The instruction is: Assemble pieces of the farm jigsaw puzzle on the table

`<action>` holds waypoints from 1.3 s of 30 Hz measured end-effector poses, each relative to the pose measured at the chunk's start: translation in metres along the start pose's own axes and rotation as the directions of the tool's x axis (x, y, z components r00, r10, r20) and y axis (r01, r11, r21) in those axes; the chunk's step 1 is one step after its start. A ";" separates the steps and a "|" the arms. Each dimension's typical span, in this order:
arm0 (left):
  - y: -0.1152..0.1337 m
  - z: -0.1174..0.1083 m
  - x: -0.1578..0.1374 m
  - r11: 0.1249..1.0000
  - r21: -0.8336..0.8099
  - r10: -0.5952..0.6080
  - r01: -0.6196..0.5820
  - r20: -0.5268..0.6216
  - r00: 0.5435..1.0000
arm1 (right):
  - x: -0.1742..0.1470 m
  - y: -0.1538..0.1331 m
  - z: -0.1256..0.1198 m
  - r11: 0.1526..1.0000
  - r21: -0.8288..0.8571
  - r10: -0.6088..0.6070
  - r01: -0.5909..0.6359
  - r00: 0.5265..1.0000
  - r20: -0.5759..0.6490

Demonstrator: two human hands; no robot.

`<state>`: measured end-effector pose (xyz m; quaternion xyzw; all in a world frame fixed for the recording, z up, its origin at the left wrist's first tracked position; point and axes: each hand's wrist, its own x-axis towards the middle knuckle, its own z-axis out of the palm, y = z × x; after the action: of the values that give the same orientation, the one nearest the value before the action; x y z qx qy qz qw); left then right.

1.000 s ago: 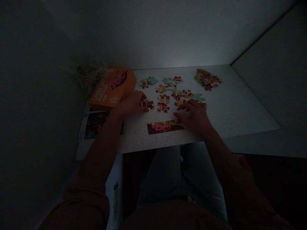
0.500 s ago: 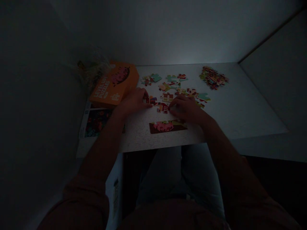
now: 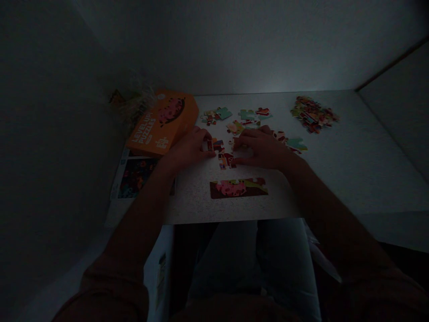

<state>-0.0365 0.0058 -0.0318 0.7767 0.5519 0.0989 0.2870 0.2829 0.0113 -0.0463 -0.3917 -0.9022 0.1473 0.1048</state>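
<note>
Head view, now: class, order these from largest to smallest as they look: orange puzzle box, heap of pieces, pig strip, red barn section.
1. Orange puzzle box
2. Heap of pieces and pig strip: too alike to rank; the strip lies nearer the camera
3. Red barn section

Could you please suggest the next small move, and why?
Perhaps the right hand should ease the brown cardboard jigsaw piece leftward to the purple-red cardboard one: a strip of white table shows between them, the right hand partly covers the first, and the left hand is beside the second.
</note>
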 end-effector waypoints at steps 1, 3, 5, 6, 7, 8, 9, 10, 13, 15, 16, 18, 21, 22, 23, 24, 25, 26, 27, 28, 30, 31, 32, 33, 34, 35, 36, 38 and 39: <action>0.000 -0.001 -0.001 1.000 -0.005 0.001 -0.001 0.001 1.000 | 0.000 -0.002 0.004 1.000 -0.001 0.021 -0.021 0.999 -0.026; 0.001 -0.003 -0.003 1.000 -0.012 0.011 -0.011 0.010 1.000 | -0.001 -0.008 0.011 0.999 0.001 0.048 -0.048 0.997 -0.060; 0.001 -0.004 -0.004 1.000 -0.016 0.026 -0.026 0.028 0.999 | -0.002 -0.014 0.016 0.999 0.027 0.037 -0.036 0.998 -0.050; 0.001 -0.005 -0.005 0.999 -0.016 0.032 -0.031 0.037 0.999 | -0.002 -0.014 0.017 0.999 0.046 0.025 -0.023 0.999 -0.034; 0.002 -0.005 -0.005 0.999 -0.013 0.032 -0.032 0.041 0.999 | -0.004 -0.013 0.016 0.998 0.065 0.013 -0.012 1.000 -0.021; 0.002 -0.006 -0.005 0.999 -0.007 0.032 -0.031 0.041 0.999 | -0.005 -0.010 0.014 0.997 0.081 0.004 -0.003 1.000 -0.009; 0.002 -0.006 -0.005 1.000 -0.003 0.029 -0.029 0.036 0.999 | -0.007 -0.005 0.011 0.996 0.094 -0.007 0.007 1.000 0.000; 0.002 -0.005 -0.005 1.000 0.001 0.026 -0.026 0.031 0.999 | -0.009 0.000 0.007 0.994 0.103 -0.018 0.017 1.000 0.010; 0.000 -0.004 -0.003 1.000 -0.002 0.031 -0.031 0.024 0.999 | -0.016 0.016 -0.002 0.993 0.113 -0.035 0.030 0.998 0.043; -0.001 -0.003 -0.002 0.999 -0.007 0.047 -0.047 0.026 0.999 | -0.019 0.023 -0.006 0.993 0.119 -0.012 0.007 0.999 0.046; -0.002 -0.003 -0.002 0.999 -0.007 0.053 -0.053 0.026 0.998 | -0.020 0.025 -0.007 0.992 0.123 0.008 -0.013 0.999 0.038; -0.003 -0.003 -0.002 0.999 -0.009 0.053 -0.053 0.024 0.998 | -0.020 0.028 -0.007 0.990 0.135 0.040 -0.042 0.999 0.018; -0.004 -0.002 -0.002 0.999 -0.008 0.041 -0.041 0.020 0.999 | -0.019 0.030 -0.007 0.988 0.139 0.063 -0.063 0.998 0.011; -0.004 -0.002 -0.002 0.999 -0.011 0.041 -0.041 0.024 0.999 | -0.018 0.030 -0.007 0.988 0.138 0.068 -0.068 0.998 0.010; -0.004 -0.002 -0.003 0.999 -0.016 0.044 -0.044 0.025 0.999 | -0.018 0.031 -0.007 0.988 0.136 0.073 -0.074 0.997 0.008; -0.003 -0.002 -0.003 0.999 -0.020 0.051 -0.051 0.028 0.998 | -0.018 0.033 -0.007 0.988 0.134 0.079 -0.079 0.997 0.002; -0.003 -0.003 -0.004 0.998 -0.023 0.061 -0.060 0.031 0.998 | -0.018 0.034 -0.006 0.988 0.129 0.086 -0.085 0.996 -0.007; -0.003 -0.003 -0.004 0.997 -0.024 0.069 -0.068 0.032 0.997 | -0.017 0.036 -0.006 0.988 0.124 0.093 -0.090 0.995 -0.018; -0.002 -0.003 -0.005 0.997 -0.021 0.074 -0.073 0.031 0.997 | -0.017 0.038 -0.005 0.988 0.118 0.100 -0.096 0.994 -0.035; -0.002 -0.004 -0.005 0.997 -0.016 0.074 -0.074 0.034 0.997 | -0.017 0.040 -0.004 0.988 0.114 0.106 -0.100 0.993 -0.052; -0.002 -0.004 -0.006 0.998 -0.013 0.065 -0.065 0.044 0.997 | -0.017 0.042 -0.001 0.989 0.104 0.113 -0.105 0.991 -0.077; -0.002 -0.005 -0.006 0.998 -0.016 0.061 -0.060 0.050 0.997 | -0.017 0.042 -0.001 0.989 0.099 0.118 -0.109 0.989 -0.088; -0.002 -0.005 -0.006 0.998 -0.019 0.061 -0.060 0.058 0.996 | -0.017 0.042 0.000 0.989 0.093 0.128 -0.118 0.987 -0.102; -0.002 -0.005 -0.006 0.998 -0.022 0.063 -0.062 0.064 0.996 | -0.017 0.042 0.001 0.987 0.086 0.144 -0.134 0.982 -0.121; -0.002 -0.005 -0.006 0.998 -0.022 0.066 -0.064 0.069 0.995 | -0.017 0.042 0.002 0.984 0.080 0.168 -0.158 0.975 -0.145; -0.002 -0.005 -0.006 0.998 -0.021 0.067 -0.066 0.071 0.995 | -0.017 0.041 0.003 0.979 0.076 0.198 -0.187 0.964 -0.176; -0.002 -0.005 -0.007 0.998 -0.019 0.067 -0.065 0.071 0.995 | -0.016 0.041 0.004 0.973 0.076 0.230 -0.219 0.951 -0.208; -0.001 -0.005 -0.007 0.998 -0.018 0.056 -0.055 0.066 0.996 | -0.011 0.041 0.007 0.958 0.078 0.288 -0.277 0.922 -0.259; -0.001 -0.005 -0.007 0.999 -0.021 0.050 -0.049 0.066 0.997 | -0.007 0.041 0.008 0.951 0.075 0.308 -0.299 0.910 -0.277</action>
<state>-0.0419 0.0012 -0.0274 0.7903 0.5215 0.0856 0.3101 0.3126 0.0316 -0.0689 -0.5423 -0.8035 0.1176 0.2156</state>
